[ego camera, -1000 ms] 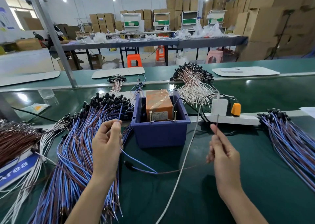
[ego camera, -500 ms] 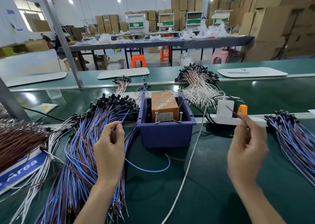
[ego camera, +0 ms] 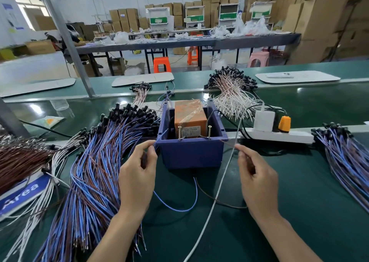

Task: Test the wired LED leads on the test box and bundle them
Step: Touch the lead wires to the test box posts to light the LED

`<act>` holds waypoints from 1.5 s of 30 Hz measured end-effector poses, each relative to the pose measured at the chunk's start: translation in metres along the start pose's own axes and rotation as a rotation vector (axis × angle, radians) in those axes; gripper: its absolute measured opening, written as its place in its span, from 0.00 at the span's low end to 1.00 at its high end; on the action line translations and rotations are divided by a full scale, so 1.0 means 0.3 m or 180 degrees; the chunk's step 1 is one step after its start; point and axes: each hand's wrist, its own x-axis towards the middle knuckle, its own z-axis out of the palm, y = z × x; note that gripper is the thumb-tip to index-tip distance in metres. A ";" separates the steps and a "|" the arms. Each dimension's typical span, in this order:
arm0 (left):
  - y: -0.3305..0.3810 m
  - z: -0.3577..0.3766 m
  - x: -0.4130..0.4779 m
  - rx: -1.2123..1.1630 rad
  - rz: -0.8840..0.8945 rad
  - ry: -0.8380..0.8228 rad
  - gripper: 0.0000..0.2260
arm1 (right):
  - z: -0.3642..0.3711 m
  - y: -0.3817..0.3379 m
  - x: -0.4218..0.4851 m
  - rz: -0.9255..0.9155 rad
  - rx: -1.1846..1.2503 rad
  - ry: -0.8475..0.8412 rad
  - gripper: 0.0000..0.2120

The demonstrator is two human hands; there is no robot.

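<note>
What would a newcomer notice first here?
The big fan of blue-and-brown leads sprawling on the left, black-capped ends pointing away. Dead centre sits the blue test box, with an orange block inside and two upright screws at its front rim. In front of it, the left hand pinches a blue wire and the right hand a brown wire, both ends raised near the box.

One wide-angle view, worn on the person's head, faces forward and down over the green tabletop [ego camera: 299, 182]. The left hand [ego camera: 137, 174] and right hand [ego camera: 257, 178] sit close at 6 o'clock, the test box [ego camera: 191, 154] just beyond at 12 o'clock.
</note>
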 end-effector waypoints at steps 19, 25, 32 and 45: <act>0.008 0.006 0.000 -0.0016 0.0045 -0.0239 0.07 | 0.025 0.012 0.006 -0.0016 -0.0058 -0.0195 0.19; 0.018 0.006 -0.006 -0.0060 0.0101 -0.0282 0.07 | 0.026 0.017 0.004 -0.0128 -0.0057 -0.0287 0.18; 0.018 0.009 -0.008 -0.0017 0.0120 -0.0321 0.07 | 0.027 0.017 0.003 -0.0141 0.0007 -0.0312 0.19; 0.020 0.007 -0.010 0.0047 0.0206 -0.0315 0.06 | 0.030 0.017 0.000 -0.0198 0.0109 -0.0400 0.18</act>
